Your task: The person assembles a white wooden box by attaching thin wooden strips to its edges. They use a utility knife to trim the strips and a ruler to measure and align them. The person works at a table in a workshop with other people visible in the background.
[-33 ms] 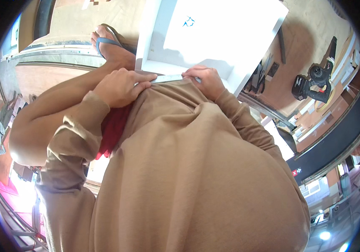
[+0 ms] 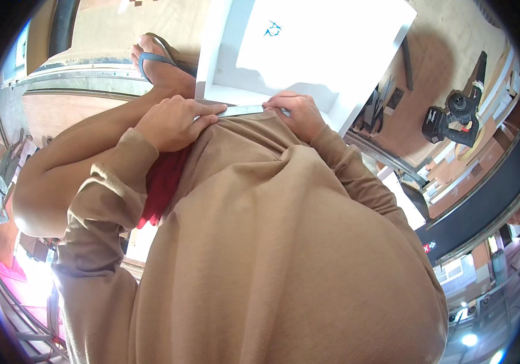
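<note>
In front of my lap stands an open white box [image 2: 212,45], like a drawer, with a small blue mark [image 2: 273,28] on its brightly lit inside. A narrow, pale strip [image 2: 241,111] lies along its near side, just beyond the hem of my tan top. My left hand [image 2: 172,124] pinches the strip's left end between thumb and fingers. At the other end, my right hand [image 2: 299,115] is closed on it, its fingertips bent over and partly hidden. I cannot tell whether the strip is loose or part of the box edge.
Right of the box, a black cordless blower [image 2: 461,115] lies on the wooden board, with scissors [image 2: 382,109] and a dark bar [image 2: 407,64] nearer the box. My sandalled foot [image 2: 156,64] rests left of the box. Offcuts [image 2: 466,176] lie farther right.
</note>
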`<state>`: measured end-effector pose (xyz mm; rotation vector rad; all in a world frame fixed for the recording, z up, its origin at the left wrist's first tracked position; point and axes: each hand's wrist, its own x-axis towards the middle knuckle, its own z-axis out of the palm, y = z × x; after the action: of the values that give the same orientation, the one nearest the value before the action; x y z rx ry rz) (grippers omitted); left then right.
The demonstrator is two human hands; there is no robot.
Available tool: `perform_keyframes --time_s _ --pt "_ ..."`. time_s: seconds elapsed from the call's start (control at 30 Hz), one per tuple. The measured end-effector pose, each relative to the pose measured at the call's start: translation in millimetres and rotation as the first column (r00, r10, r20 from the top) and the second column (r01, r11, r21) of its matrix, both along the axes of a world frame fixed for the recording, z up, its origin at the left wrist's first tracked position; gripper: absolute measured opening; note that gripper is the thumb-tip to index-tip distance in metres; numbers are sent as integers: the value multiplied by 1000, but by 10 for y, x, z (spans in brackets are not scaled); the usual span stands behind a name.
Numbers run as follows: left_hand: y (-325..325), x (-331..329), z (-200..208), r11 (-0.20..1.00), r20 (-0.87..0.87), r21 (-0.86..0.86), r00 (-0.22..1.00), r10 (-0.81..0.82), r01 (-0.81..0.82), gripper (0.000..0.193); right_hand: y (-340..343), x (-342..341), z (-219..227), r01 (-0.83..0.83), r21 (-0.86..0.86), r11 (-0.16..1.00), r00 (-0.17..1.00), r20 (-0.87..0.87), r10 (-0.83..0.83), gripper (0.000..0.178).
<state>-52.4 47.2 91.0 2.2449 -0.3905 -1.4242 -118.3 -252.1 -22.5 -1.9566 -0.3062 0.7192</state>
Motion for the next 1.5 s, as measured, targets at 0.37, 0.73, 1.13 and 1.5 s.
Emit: perform_keyframes --time_s 0.37,0.73,1.13,1.5 --pt "-29 65 -38 995 12 -98 1000 16 -15 35 19 81 -95 51 14 999 999 8 -51 17" --pt "94 322 421 962 37 -67 963 269 -266 41 27 19 229 -107 -134 985 979 159 128 21" --pt "189 -26 445 981 51 24 980 194 -195 38 11 96 105 -185 -11 983 922 344 177 15" --pt "58 -276 418 977 32 -73 979 201 -198 33 60 177 204 -34 82 996 940 341 4 19"
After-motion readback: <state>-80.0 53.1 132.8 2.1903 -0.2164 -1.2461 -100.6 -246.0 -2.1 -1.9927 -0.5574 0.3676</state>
